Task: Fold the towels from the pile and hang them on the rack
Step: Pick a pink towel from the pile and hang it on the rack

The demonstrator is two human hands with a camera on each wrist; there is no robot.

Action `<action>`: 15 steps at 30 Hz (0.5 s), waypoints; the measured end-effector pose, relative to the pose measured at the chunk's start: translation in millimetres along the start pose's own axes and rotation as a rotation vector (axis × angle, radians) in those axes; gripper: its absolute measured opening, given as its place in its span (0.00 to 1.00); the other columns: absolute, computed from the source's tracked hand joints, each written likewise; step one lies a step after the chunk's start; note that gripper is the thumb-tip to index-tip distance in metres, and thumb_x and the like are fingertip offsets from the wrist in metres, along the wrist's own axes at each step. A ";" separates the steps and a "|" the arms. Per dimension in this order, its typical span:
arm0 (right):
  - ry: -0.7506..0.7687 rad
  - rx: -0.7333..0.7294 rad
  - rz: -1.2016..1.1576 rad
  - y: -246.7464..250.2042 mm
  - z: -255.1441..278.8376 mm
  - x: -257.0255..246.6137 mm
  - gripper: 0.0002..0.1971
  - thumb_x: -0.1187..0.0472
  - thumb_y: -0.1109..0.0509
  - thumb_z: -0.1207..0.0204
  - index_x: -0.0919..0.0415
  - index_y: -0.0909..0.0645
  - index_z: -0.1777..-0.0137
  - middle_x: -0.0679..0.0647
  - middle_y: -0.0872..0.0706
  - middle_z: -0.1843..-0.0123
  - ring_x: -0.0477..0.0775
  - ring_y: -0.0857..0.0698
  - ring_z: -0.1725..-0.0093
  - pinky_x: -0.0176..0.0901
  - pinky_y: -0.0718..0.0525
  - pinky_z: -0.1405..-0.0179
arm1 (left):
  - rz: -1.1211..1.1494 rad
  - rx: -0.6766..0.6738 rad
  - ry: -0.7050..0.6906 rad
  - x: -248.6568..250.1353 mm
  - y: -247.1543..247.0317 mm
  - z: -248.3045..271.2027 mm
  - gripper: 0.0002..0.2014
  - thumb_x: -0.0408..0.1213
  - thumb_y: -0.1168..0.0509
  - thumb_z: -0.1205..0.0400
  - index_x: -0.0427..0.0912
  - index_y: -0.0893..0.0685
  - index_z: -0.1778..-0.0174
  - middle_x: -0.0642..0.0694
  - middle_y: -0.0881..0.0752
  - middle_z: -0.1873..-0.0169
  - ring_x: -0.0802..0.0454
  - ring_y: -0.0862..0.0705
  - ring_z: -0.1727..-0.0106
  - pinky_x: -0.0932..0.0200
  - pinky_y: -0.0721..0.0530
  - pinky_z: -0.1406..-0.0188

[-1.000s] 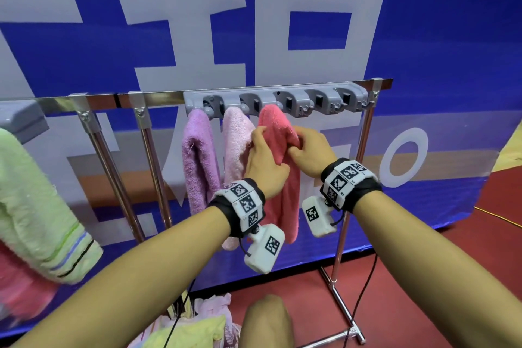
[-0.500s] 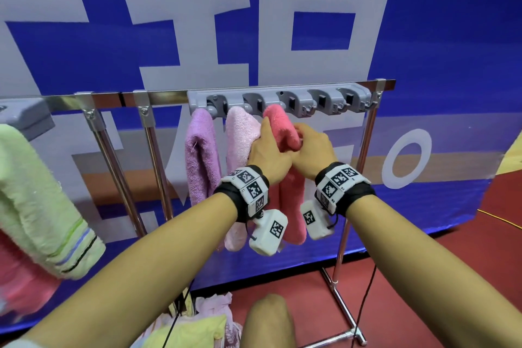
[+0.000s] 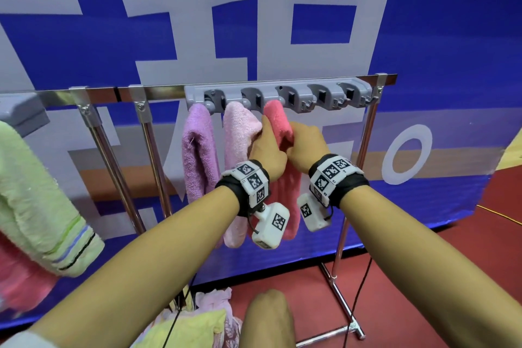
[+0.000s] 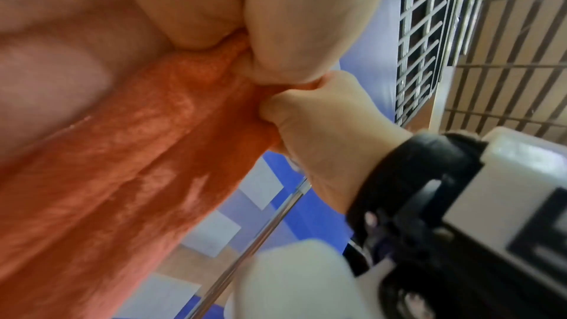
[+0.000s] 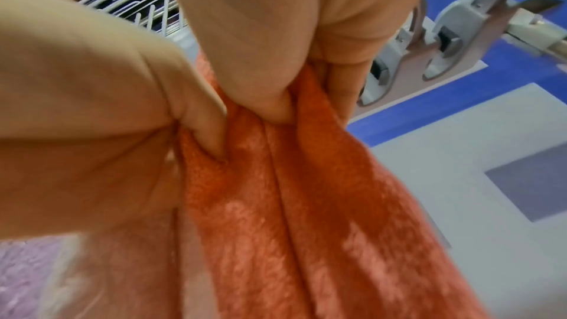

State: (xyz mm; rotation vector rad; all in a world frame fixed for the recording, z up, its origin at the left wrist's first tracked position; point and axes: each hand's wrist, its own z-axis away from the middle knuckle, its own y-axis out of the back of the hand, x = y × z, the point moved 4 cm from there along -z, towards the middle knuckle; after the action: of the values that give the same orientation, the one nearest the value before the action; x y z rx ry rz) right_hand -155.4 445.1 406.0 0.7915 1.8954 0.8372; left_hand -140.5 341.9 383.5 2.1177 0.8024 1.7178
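Note:
A coral towel (image 3: 278, 121) hangs folded from the third slot of the grey clip holder (image 3: 324, 97) on the chrome rack (image 3: 158, 92). Both hands pinch it just under the holder. My left hand (image 3: 267, 138) holds its left side, my right hand (image 3: 300, 137) its right side, and their knuckles touch. In the right wrist view, my right hand (image 5: 285, 106) has its fingers dug into a fold of the coral towel (image 5: 306, 203). The left wrist view shows my left hand (image 4: 245, 62) gripping the coral towel (image 4: 122, 178). A purple towel (image 3: 199, 150) and a light pink towel (image 3: 237, 133) hang to its left.
Two free clips (image 3: 350, 93) lie right of the coral towel. A green striped towel (image 3: 36, 206) over a pink one (image 3: 19, 277) hangs at far left. The towel pile (image 3: 192, 328) lies on the red floor below, beside my knee (image 3: 265, 319). A blue banner (image 3: 452, 37) stands behind the rack.
Both hands rose a little along the coral towel and closed together, bunching its top under the third clip. The other towels have not moved.

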 end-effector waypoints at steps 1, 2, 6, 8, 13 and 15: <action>-0.008 -0.005 0.018 -1.5 2.8 3.6 0.10 0.71 0.36 0.32 0.53 0.27 0.62 0.64 0.12 0.56 0.71 0.17 0.53 0.48 0.25 0.60 | -0.018 -0.022 -0.016 -5.3 -5.0 2.5 0.46 0.25 0.40 0.23 0.50 0.59 0.13 0.35 0.24 0.28 0.37 0.23 0.29 0.43 0.25 0.27; -0.016 -0.006 0.027 -3.4 5.5 7.3 0.10 0.69 0.35 0.31 0.54 0.30 0.65 0.65 0.13 0.57 0.71 0.17 0.55 0.47 0.27 0.61 | -0.021 -0.059 -0.025 -7.6 -9.0 7.6 0.47 0.24 0.41 0.24 0.48 0.59 0.13 0.36 0.22 0.30 0.38 0.21 0.31 0.45 0.23 0.29; -0.022 -0.092 0.083 -23.4 23.8 24.7 0.07 0.58 0.34 0.31 0.51 0.31 0.62 0.61 0.14 0.60 0.70 0.16 0.56 0.49 0.23 0.62 | -0.007 -0.105 -0.099 -28.3 -32.5 25.4 0.48 0.35 0.43 0.33 0.42 0.55 0.14 0.35 0.31 0.22 0.41 0.30 0.22 0.45 0.29 0.22; -0.010 -0.086 0.051 -28.2 36.5 33.3 0.15 0.54 0.35 0.34 0.48 0.27 0.47 0.57 0.12 0.54 0.68 0.14 0.54 0.54 0.15 0.57 | -0.065 -0.110 -0.143 -42.8 -43.5 34.1 0.52 0.37 0.40 0.34 0.45 0.59 0.14 0.35 0.41 0.18 0.40 0.40 0.16 0.42 0.36 0.18; 0.136 0.092 0.035 -21.5 64.9 33.2 0.40 0.55 0.31 0.29 0.43 0.45 0.18 0.54 0.27 0.22 0.60 0.23 0.28 0.61 0.15 0.43 | -0.284 -0.219 -0.204 -54.5 -38.5 77.3 0.58 0.41 0.32 0.27 0.50 0.73 0.17 0.41 0.66 0.14 0.45 0.66 0.14 0.44 0.55 0.14; 0.200 0.155 0.086 -19.5 76.6 24.2 0.44 0.56 0.30 0.28 0.43 0.51 0.15 0.57 0.42 0.14 0.60 0.32 0.19 0.58 0.14 0.43 | -0.341 -0.223 -0.280 -56.8 -31.2 90.7 0.57 0.42 0.31 0.26 0.51 0.71 0.16 0.42 0.69 0.15 0.46 0.71 0.15 0.45 0.59 0.14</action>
State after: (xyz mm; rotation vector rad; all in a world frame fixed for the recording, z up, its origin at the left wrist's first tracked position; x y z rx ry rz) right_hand -100.0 470.9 350.4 0.9175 2.1356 0.8562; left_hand -67.8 343.7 299.1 1.8863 0.7930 1.2414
